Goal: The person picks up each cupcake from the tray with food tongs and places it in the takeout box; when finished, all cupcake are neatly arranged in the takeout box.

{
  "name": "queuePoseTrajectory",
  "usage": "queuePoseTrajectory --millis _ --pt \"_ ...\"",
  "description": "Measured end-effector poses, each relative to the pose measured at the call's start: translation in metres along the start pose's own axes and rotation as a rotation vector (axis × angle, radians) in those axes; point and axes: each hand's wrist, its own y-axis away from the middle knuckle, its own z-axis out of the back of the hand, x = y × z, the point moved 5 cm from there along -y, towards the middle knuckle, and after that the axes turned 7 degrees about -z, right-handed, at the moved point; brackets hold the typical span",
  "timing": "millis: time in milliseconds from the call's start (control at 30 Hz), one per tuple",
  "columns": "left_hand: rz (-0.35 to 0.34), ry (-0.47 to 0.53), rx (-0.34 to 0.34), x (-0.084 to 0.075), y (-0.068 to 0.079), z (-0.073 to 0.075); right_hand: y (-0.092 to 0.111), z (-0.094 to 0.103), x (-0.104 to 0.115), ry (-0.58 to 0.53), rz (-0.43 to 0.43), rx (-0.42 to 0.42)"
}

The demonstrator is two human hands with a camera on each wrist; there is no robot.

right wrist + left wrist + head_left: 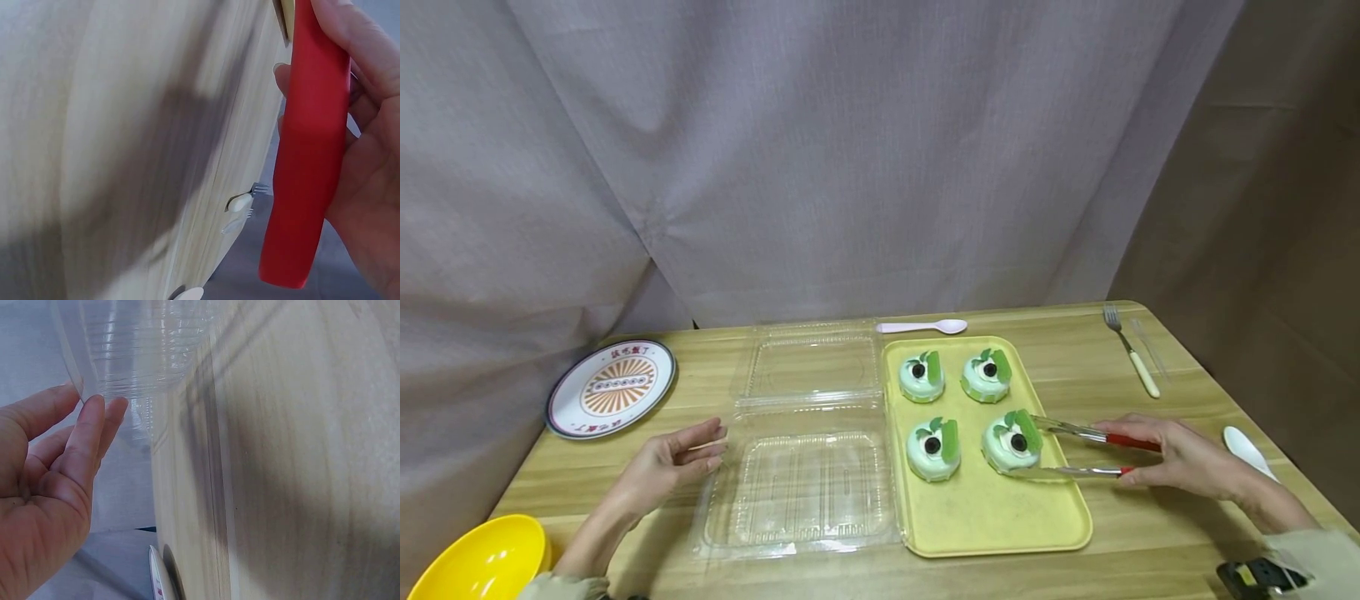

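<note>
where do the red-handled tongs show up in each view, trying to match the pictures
Head: right of centre, the tongs are in the right hand, their tips at the nearer right-hand cake.
Left wrist: not in it.
Right wrist: close up, a red handle runs down the right part of the picture from the top edge.
Shared landmark: the wooden table, in all three views.

Prob. a curtained-off studio-type spot, w/ grey cloth (850, 167) hung behind wood-grain tbl (1075, 358)
</note>
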Motion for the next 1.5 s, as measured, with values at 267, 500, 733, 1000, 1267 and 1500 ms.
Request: queuePoseTrajectory --millis 267,500,733,1000,1267,1500 --pt "-0.005 0.001 -0.001 0.0 0.0 0.0 0.008 0.007 0.008 -0.015 -0.075 -0.06" --pt "-0.016 0.003 -0.002 0.0 0.0 0.0 0.005 0.023 0.02 0.023 -0.222 -0.128" --pt "0.012 -0.01 -0.022 -0.002 0.005 0.002 -0.028 0.016 0.064 0.019 -0.142 -0.178" --pt "0.078 -0.056 -0.03 -0.003 0.001 0.0 -0.063 -0.022 0.128 -0.037 -0.029 -0.151" --pt "0.082 -0.055 -0.048 -0.004 -0.004 -0.001 -0.093 -0.078 0.193 -0.133 -0.045 -0.037" --pt "0.056 -0.056 -0.069 -0.002 -0.003 0.0 -0.115 -0.107 0.233 0.041 0.003 -0.021"
